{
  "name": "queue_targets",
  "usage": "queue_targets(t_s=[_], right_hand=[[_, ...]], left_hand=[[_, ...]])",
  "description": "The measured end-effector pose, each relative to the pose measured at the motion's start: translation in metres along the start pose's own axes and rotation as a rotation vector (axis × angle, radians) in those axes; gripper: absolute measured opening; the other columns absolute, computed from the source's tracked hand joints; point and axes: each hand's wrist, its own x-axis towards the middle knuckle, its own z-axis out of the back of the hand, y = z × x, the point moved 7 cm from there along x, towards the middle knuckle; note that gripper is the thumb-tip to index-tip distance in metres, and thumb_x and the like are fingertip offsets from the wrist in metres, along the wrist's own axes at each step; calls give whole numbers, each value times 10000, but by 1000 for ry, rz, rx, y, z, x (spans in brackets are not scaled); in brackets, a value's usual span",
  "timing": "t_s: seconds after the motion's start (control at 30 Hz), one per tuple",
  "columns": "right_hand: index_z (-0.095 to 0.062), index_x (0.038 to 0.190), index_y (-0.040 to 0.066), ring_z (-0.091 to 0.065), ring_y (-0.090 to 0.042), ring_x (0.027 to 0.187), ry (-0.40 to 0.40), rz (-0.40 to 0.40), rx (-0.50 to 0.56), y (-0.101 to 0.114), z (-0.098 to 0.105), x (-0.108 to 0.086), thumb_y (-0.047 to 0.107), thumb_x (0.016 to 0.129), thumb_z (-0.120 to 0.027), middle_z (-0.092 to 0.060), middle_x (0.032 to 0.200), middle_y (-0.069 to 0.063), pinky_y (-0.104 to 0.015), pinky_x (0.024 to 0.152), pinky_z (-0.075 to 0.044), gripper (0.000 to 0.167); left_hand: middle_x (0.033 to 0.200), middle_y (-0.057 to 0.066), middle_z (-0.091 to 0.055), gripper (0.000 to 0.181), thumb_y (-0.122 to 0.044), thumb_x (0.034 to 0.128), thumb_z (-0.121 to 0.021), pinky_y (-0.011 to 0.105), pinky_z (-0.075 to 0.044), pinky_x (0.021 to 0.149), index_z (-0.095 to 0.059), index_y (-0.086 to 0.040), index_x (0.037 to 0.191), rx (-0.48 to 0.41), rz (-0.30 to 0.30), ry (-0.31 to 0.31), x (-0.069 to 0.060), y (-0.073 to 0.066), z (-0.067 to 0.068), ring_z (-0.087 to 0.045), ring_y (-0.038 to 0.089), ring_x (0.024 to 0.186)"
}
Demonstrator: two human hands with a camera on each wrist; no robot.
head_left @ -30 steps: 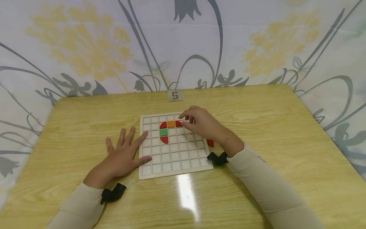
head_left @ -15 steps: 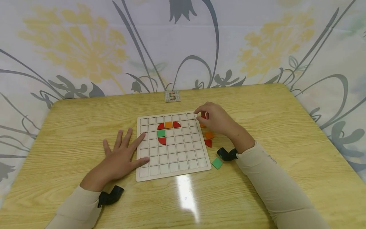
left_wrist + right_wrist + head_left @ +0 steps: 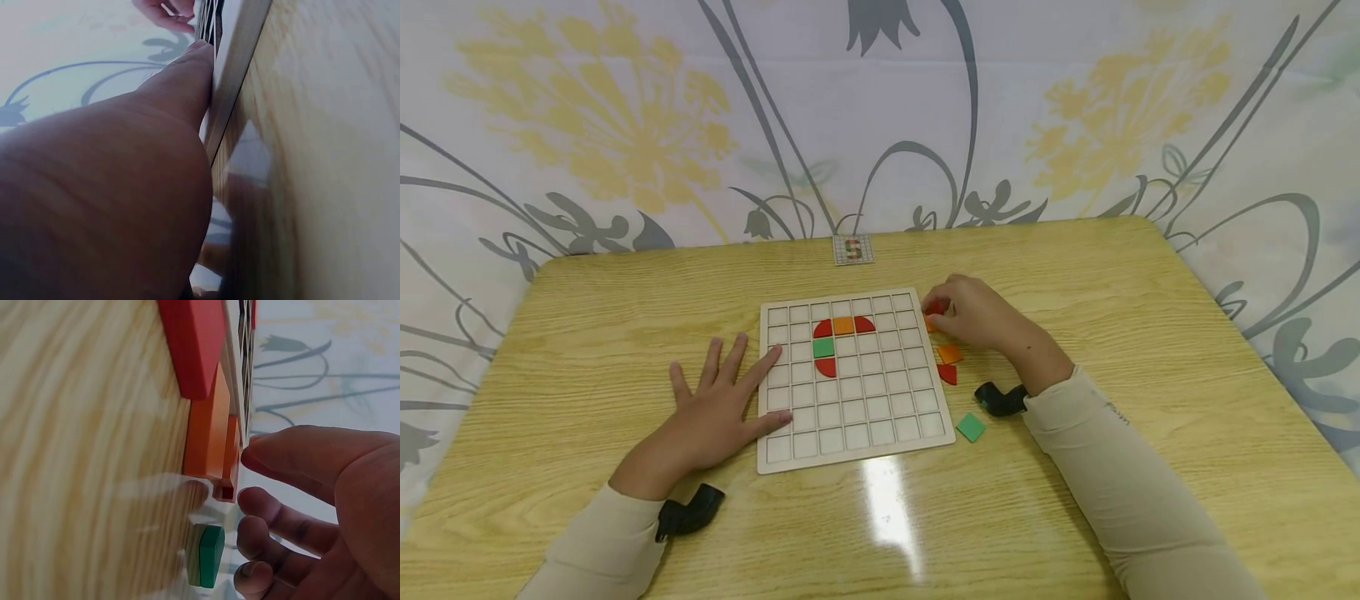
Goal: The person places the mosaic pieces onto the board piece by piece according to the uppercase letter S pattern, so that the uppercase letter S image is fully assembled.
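Spread flat, the left hand rests its thumb and index finger on the left edge of the white gridded board; its thumb side fills the left wrist view. The right hand is beside the board's upper right corner, fingertips over a red piece and an orange piece. In the right wrist view a gap shows between thumb and fingers of the right hand, with nothing visibly pinched. On the board lie an orange square, a green square and several red rounded pieces.
Right of the board lie another orange piece, a red piece and a green square. A small card with a gridded figure lies behind the board on the wooden table. Flowered cloth hangs behind.
The right hand has moved right, off the board, and lowered to the pieces beside it. The red piece at the upper right of the pattern is uncovered. The left hand keeps its place on the board.
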Motion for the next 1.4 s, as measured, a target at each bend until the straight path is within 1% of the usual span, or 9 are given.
queue_targets(t_s=[0.2,0.33,0.43,0.6,0.77,0.93,1.13,1.3,1.4], right_hand=[[-744,1143,60,-609,-246,946,41,7,-4,-3,-2,0,108,953,-666,-684,1051,-109,-405,844,-524,211],[-745,1137,55,-620,-260,991,43,20,-16,-3,-1,0,108,943,-679,-690,1070,-111,-425,886,-528,211],[-747,1129,52,-614,-261,993,44,19,-18,-4,0,0,101,924,-693,-693,1072,-109,-425,896,-527,218],[-761,1120,70,-569,-229,920,48,3,-13,-5,-1,0,114,881,-743,-689,1047,-86,-390,848,-504,244],[-772,1111,86,-549,-215,882,43,16,-19,-4,-1,-1,135,877,-769,-670,1028,-84,-355,804,-476,239],[-770,1111,70,-548,-219,880,37,30,-23,-3,0,-2,132,877,-767,-662,1033,-101,-356,806,-472,242],[-772,1103,68,-540,-219,872,36,26,-31,-2,1,-3,127,873,-763,-653,1014,-101,-355,805,-471,238],[-781,1079,69,-540,-207,840,46,30,-51,-1,0,-3,118,870,-759,-663,987,-94,-354,793,-496,216],[-779,1077,68,-547,-208,848,53,35,-64,-1,0,-3,121,870,-757,-670,994,-92,-370,808,-507,214]], left_hand=[[1682,170,111,872,-697,927,-514,778,242,1019,-104,-359,1618,1,-3,1,0,0,-1,205,451,1514],[1681,171,112,868,-693,931,-510,780,240,1018,-99,-358,1619,7,-6,0,0,0,0,205,454,1513],[1681,169,113,866,-691,933,-510,778,239,1021,-100,-357,1619,7,-5,1,0,0,0,205,452,1513],[1681,166,118,868,-690,932,-514,773,249,1019,-101,-357,1619,-4,-3,6,0,0,-1,204,454,1512],[1682,165,114,866,-693,932,-508,777,243,1020,-99,-360,1618,4,-4,1,0,0,-1,199,456,1513],[1683,163,110,869,-705,927,-502,778,236,1023,-98,-366,1617,3,2,-3,0,-1,0,192,454,1517],[1682,163,116,869,-705,927,-501,775,244,1021,-94,-367,1617,5,3,-2,0,-1,1,195,454,1515],[1684,154,115,874,-720,919,-496,772,244,1024,-97,-375,1615,3,5,-2,1,-1,0,195,448,1518],[1684,155,113,877,-723,917,-497,772,242,1025,-98,-376,1615,6,8,-1,1,0,0,197,447,1518]])
